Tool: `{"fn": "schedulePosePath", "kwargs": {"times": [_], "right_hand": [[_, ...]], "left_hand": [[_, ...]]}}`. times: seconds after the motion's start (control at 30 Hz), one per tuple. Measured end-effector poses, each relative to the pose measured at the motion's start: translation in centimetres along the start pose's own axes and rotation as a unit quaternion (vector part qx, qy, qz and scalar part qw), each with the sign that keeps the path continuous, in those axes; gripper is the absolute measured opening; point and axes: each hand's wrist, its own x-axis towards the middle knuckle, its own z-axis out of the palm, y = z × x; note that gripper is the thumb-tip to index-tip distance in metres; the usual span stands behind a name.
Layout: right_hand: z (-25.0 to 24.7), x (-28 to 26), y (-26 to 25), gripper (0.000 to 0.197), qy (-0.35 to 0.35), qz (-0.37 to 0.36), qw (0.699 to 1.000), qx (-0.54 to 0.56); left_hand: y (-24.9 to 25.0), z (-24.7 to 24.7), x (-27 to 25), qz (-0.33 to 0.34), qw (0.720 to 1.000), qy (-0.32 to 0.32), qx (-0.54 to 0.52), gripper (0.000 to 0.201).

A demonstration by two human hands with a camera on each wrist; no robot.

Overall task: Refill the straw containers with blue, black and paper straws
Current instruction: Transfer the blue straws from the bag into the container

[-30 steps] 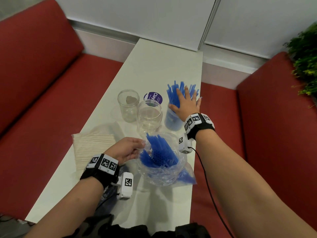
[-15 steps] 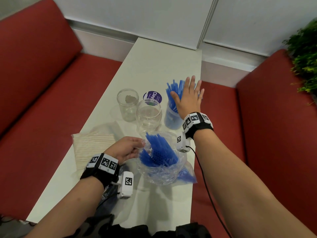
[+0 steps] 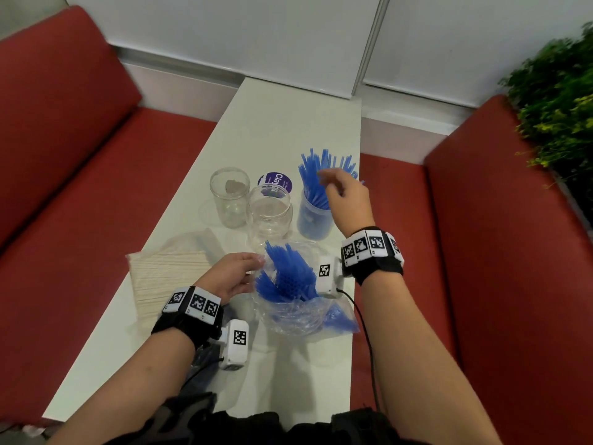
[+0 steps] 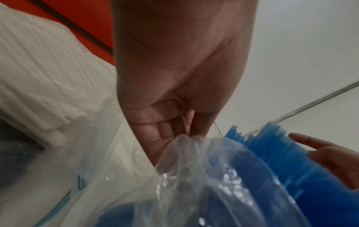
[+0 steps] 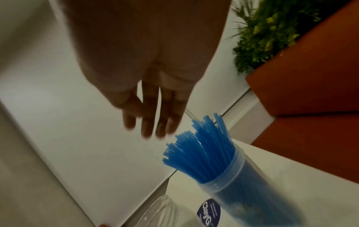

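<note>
Lifting off the blue plastic straws (image 3: 316,183), your right hand (image 3: 348,200) is hanging relaxed while your left hand (image 3: 229,276) is pinching the clear plastic bag (image 3: 296,313) open.

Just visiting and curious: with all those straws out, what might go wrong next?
The right hand hangs open by the blue straws fanning above the container near the table's edge; a brush could tip it. The left hand pinches only the bag's rim; it may slump and spill.

Even indoor light, soft at the edges

My right hand (image 5: 147,86) is dim and smeared with blur; glare glints off the plastic bag (image 4: 194,176); my head view bends the sofa (image 3: 64,123) at its edges.
</note>
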Motion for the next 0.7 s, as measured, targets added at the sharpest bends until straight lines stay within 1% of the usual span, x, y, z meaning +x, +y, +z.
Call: {"fn": "schedulePosePath", "kwargs": {"times": [0.03, 0.1, 0.13, 0.2, 0.3, 0.4, 0.5, 0.57, 0.63, 0.7], "right_hand": [[0.1, -1.0, 0.1, 0.042, -0.049, 0.023, 0.998, 0.021], [0.4, -3.1, 0.8, 0.045, -0.142, 0.07, 0.985, 0.064], [0.6, -4.2, 1.2, 0.047, -0.178, 0.094, 0.976, 0.085], [0.9, -6.5, 2.1, 0.049, -0.226, 0.128, 0.96, 0.105], [1.0, -9.4, 3.4, 0.047, -0.252, 0.159, 0.949, 0.099], [0.7, -11.5, 4.2, 0.055, -0.285, 0.176, 0.939, 0.073], [0.6, -13.0, 4.7, 0.066, -0.332, 0.171, 0.926, 0.063], [0.9, -13.5, 4.9, 0.068, -0.341, 0.16, 0.924, 0.069], [1.4, -13.9, 5.0, 0.061, -0.324, 0.157, 0.93, 0.081], [1.8, -14.2, 5.0, 0.044, -0.289, 0.159, 0.941, 0.076]], "left_hand": [[0.0, 0.1, -0.1, 0.004, 1.0, 0.005, 0.002, 0.019], [-0.1, 0.4, -0.3, 0.013, 1.0, 0.011, 0.0, 0.018], [-0.1, 0.5, -0.4, 0.016, 1.0, 0.013, -0.003, 0.018], [-0.2, 0.7, -0.6, 0.018, 1.0, 0.016, -0.004, 0.019], [-0.3, 0.8, -0.7, 0.022, 0.999, 0.023, -0.009, 0.019], [-0.5, 0.8, -0.8, 0.028, 0.999, 0.034, -0.022, 0.019], [-0.7, 0.9, -0.9, 0.027, 0.999, 0.029, -0.035, 0.02], [-0.9, 1.1, -1.0, 0.027, 0.999, 0.025, -0.038, 0.022], [-0.9, 1.2, -1.1, 0.028, 0.999, 0.024, -0.04, 0.024], [-0.9, 1.2, -1.1, 0.028, 0.999, 0.022, -0.039, 0.024]]}}
